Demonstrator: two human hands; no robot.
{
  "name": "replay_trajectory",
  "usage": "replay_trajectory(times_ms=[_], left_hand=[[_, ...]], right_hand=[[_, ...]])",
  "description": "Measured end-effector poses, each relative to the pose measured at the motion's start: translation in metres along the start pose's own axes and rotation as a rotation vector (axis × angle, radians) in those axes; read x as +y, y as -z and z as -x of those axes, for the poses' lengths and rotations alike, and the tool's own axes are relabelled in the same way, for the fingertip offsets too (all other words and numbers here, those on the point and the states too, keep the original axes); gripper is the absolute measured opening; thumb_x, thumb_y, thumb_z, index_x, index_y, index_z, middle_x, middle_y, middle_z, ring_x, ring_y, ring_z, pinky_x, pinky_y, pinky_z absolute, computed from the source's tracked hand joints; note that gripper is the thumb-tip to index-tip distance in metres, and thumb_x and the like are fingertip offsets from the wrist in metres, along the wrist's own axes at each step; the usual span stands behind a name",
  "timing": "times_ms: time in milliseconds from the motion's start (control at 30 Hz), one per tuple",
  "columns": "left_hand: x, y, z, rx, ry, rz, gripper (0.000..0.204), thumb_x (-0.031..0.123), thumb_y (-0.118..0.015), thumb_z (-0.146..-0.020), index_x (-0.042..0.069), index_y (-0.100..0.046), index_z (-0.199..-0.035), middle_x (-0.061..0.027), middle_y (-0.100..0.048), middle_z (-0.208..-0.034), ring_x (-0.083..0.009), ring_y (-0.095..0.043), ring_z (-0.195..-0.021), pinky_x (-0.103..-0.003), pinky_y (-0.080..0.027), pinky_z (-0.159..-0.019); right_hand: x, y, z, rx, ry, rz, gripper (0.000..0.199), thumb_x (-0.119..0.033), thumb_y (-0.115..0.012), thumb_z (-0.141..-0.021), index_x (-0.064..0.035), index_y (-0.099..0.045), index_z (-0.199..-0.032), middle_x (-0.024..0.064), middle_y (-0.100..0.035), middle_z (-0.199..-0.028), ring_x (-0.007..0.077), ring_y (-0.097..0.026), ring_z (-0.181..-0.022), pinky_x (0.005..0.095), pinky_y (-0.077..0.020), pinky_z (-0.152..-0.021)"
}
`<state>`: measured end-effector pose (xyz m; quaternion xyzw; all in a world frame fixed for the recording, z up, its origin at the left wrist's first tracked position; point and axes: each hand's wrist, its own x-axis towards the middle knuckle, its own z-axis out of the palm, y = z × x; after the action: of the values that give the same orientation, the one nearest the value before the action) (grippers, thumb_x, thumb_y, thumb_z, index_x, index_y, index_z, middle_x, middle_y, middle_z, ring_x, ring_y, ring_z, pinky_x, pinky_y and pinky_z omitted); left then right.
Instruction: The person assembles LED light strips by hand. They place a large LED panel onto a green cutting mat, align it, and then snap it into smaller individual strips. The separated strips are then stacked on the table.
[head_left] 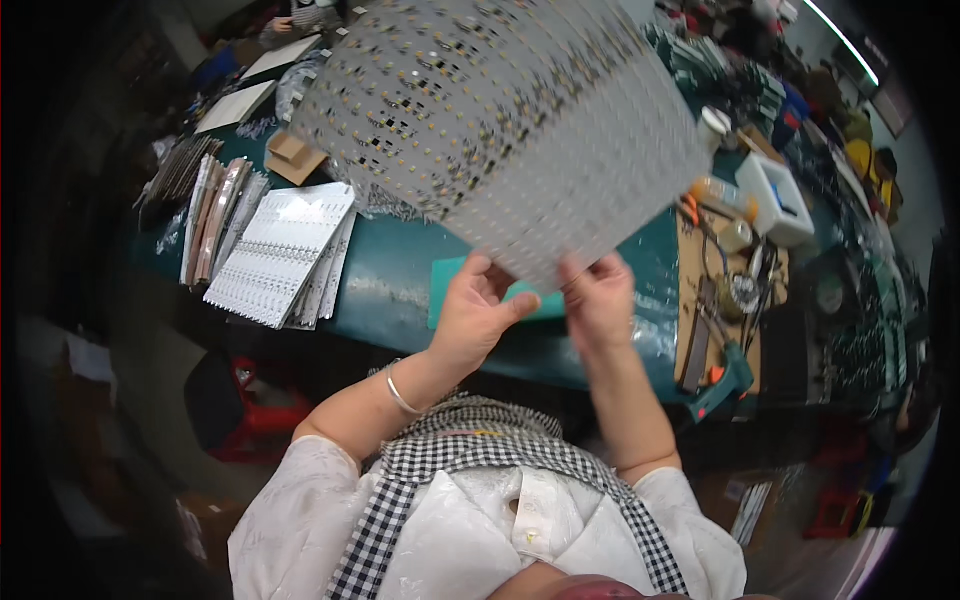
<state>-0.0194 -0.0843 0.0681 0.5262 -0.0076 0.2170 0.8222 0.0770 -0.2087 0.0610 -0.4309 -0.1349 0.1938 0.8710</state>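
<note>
Panel (500, 120) of light strips, a big pale sheet dotted with tiny yellow parts, rises in front of you, lifted off the green tabletop (400, 280), seemingly so you can look over its face. You hold it only by its near edge: your left hand (478, 315) has its fingers closed on the near left corner, thumb on the side toward you, and your right hand (600, 295) pinches the edge just beside it. The rest of the sheet fans away from your fingers toward the far side. A stack of similar white sheets (280, 255) lies flat at the left, and hand tools (725, 375) sit at the right.
</note>
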Motion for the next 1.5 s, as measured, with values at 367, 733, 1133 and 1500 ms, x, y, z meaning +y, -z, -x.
replay_trajectory(times_ms=[367,733,1133,1500], left_hand=[[0.162,0.068,-0.065,-0.084,-0.329,-0.778,0.022,-0.013,-0.062,-0.077,-0.003,-0.065,-0.096,-0.0037,-0.068,-0.087,-0.0088,-0.061,-0.084,-0.024,-0.048,-0.075],[0.232,0.075,-0.113,-0.240,-0.269,-1.014,0.030,-0.003,-0.067,-0.076,-0.002,-0.061,-0.105,0.0014,-0.062,-0.088,-0.0064,-0.058,-0.082,-0.021,-0.045,-0.077],[0.086,0.175,-0.043,0.279,-0.069,-0.182,0.068,0.014,-0.072,-0.081,-0.001,-0.036,-0.137,-0.0133,-0.050,-0.132,-0.0286,-0.049,-0.121,-0.043,-0.041,-0.101],[0.113,0.226,0.014,0.558,-0.099,-0.169,0.053,-0.001,-0.060,-0.082,-0.005,-0.040,-0.131,-0.0171,-0.055,-0.122,-0.0267,-0.058,-0.109,-0.040,-0.047,-0.093]], right_hand=[[-0.158,0.048,-0.034,0.147,0.543,0.391,0.038,-0.031,-0.045,-0.101,0.0008,-0.055,-0.119,0.0107,-0.061,-0.109,0.0157,-0.057,-0.094,0.0294,-0.0449,-0.084],[-0.142,-0.016,-0.064,-0.324,0.223,0.817,0.019,0.006,-0.065,-0.081,0.0015,-0.066,-0.100,0.0008,-0.067,-0.090,0.0070,-0.060,-0.082,0.0228,-0.0489,-0.075],[-0.057,-0.021,-0.156,-0.315,0.000,0.539,0.028,-0.019,-0.069,-0.087,0.0006,-0.065,-0.106,0.0022,-0.066,-0.090,0.0069,-0.059,-0.080,0.0209,-0.0477,-0.072],[0.054,0.092,-0.254,-0.203,0.448,1.811,0.016,-0.011,-0.068,-0.076,-0.0092,-0.070,-0.092,0.0071,-0.065,-0.093,0.0287,-0.059,-0.095,0.0393,-0.0476,-0.082]])
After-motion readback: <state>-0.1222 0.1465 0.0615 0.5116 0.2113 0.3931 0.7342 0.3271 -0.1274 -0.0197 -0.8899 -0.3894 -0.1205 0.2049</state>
